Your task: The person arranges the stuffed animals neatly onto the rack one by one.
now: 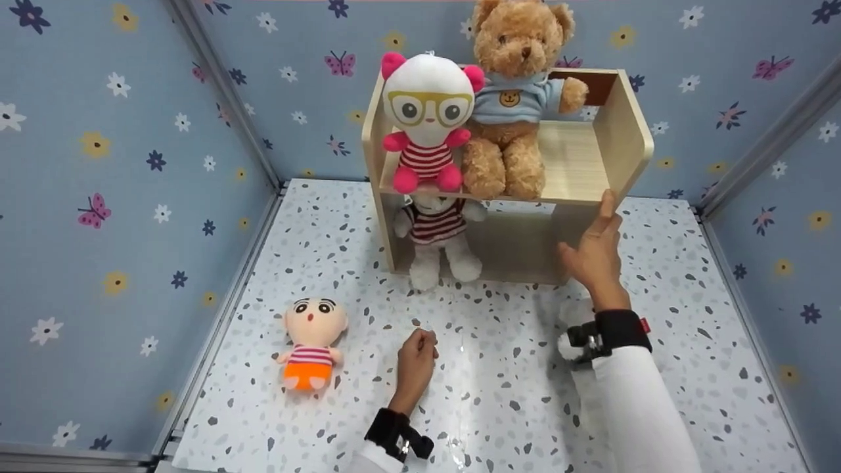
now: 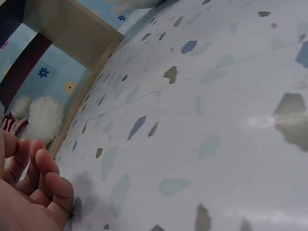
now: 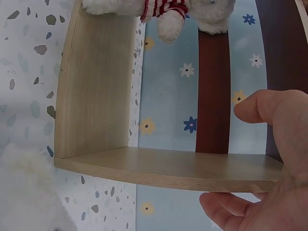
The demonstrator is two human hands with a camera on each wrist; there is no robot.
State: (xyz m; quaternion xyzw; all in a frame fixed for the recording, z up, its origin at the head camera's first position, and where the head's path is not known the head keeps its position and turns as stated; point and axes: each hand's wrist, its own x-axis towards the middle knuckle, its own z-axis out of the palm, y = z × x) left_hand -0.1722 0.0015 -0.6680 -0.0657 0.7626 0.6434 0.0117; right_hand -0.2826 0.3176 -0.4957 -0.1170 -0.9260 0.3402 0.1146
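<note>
1. Wooden shelf (image 1: 611, 141) stands at the back of the speckled tabletop (image 1: 499, 368), against the flowered wall.
2. Upper level holds the pink-eared doll with glasses (image 1: 427, 125) and the brown teddy bear (image 1: 516, 98), side by side and touching.
3. Lower level: white plush in a striped shirt (image 1: 437, 240) sits at the left end, feet at the front edge.
4. Right hand (image 1: 594, 253) is on the shelf's right side panel, fingers straight and spread; the right wrist view shows the thumb one side of the board edge and the fingers the other.
5. Left hand (image 1: 417, 358) rests on the tabletop, fingers loosely curled, holding nothing.
6. Boy doll in orange shorts (image 1: 312, 348) lies face-up on the tabletop, left of the left hand, apart from it.
7. Judgement: three toys shelved, one still out; right half of the lower level looks free.
</note>
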